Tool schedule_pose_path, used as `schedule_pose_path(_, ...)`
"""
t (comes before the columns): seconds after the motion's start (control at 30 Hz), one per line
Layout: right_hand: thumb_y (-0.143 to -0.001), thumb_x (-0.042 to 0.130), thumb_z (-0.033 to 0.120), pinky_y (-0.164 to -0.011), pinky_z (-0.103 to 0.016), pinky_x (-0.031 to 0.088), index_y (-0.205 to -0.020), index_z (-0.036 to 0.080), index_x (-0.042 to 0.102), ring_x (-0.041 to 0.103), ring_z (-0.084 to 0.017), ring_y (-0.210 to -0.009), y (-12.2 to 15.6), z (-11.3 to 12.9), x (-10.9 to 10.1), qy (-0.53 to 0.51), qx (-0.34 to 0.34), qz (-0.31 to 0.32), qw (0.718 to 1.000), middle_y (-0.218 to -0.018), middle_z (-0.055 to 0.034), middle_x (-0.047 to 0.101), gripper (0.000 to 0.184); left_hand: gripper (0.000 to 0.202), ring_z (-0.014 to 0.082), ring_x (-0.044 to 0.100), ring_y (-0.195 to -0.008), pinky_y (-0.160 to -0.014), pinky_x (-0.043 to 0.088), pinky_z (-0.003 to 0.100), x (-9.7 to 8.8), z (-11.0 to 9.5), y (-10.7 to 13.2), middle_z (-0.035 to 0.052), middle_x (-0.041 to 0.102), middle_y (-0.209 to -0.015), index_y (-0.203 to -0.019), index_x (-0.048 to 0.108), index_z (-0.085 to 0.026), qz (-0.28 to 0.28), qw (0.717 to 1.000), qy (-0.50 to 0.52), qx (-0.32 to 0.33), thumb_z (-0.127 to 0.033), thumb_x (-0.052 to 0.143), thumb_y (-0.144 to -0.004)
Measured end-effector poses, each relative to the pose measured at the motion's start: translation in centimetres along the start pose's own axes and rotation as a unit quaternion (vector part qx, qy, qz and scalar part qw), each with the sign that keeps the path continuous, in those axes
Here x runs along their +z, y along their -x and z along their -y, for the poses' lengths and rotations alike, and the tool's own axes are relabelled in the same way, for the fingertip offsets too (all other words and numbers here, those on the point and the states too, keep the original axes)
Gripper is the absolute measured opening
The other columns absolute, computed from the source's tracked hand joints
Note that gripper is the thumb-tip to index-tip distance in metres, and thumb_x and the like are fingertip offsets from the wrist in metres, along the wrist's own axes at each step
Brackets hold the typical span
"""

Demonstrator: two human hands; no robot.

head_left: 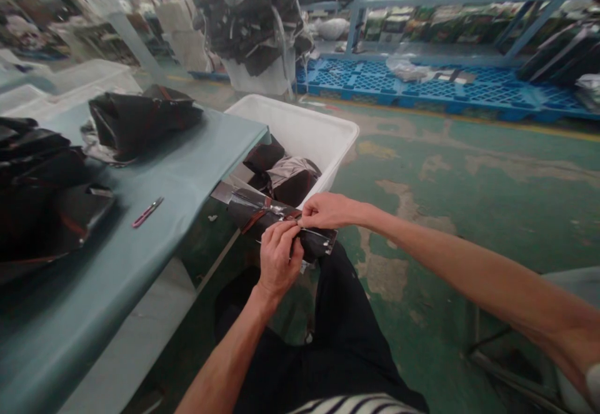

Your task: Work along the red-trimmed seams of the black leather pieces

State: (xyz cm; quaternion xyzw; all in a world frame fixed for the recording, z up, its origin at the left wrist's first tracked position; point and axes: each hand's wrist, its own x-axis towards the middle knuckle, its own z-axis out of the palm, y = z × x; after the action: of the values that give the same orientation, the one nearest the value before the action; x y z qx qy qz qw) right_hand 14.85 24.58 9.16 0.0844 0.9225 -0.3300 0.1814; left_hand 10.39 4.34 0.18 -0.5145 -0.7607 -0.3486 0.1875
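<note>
A black bag [244,207] with brown straps and shiny metal parts lies across my knees, in front of the white bin. My left hand [280,254] grips its near side, fingers bent over the top edge and thumb toward the right. Just above those fingers, my right hand [325,211] is closed in a pinch at the bag's upper edge. What sits between its fingertips is too small to make out. The two hands nearly touch.
To the left stands a table [225,145] bearing a pink cutter [147,212], a dark bag [140,120] and a heap of black bags [42,195]. The white bin [340,132] holds more dark bags. Blue pallets [347,79] and racks lie beyond; a stool [510,364] stands at right.
</note>
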Motion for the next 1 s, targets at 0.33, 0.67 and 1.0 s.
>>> schedule_pose_path(0.33,-0.080,0.056,0.025,-0.055,-0.029,0.026,-0.061,0.017,0.059,0.038,-0.010,-0.055,-1.2,1.0,-0.9,0.085,-0.033,0.081,0.993,-0.054,0.0039,0.042,0.021,0.021,0.0245,0.062,-0.110,-0.101,0.050,0.042,-0.3,-1.1,-0.5,0.0084,0.074,-0.114,-0.109,0.069,-0.019,0.012,0.999,-0.004,-0.038,-0.013,0.061,-0.090)
schedule_pose_path(0.67,-0.092,0.050,0.025,-0.059,-0.029,0.027,-0.085,0.015,0.072,0.045,-0.012,-0.060,-0.8,-0.3,-1.1,0.206,-0.160,0.062,0.963,-0.075,-0.0057,0.070,0.026,0.025,0.0278,0.055,-0.108,-0.096,0.046,0.043,-0.2,-2.4,-1.1,0.0074,0.073,-0.115,-0.107,0.072,-0.021,0.050,0.997,-0.036,-0.043,-0.013,0.063,-0.085)
schedule_pose_path(1.0,-0.101,0.045,0.028,-0.062,-0.030,0.027,-0.103,0.014,0.072,0.054,-0.015,-0.067,-0.9,-1.2,-0.8,0.255,-0.220,0.023,0.941,-0.090,-0.0108,0.075,0.031,0.024,0.0266,0.057,-0.114,-0.102,0.045,0.044,-0.4,-0.8,-0.4,0.0088,0.074,-0.123,-0.114,0.070,-0.020,0.067,0.997,-0.030,0.019,-0.019,0.057,-0.093)
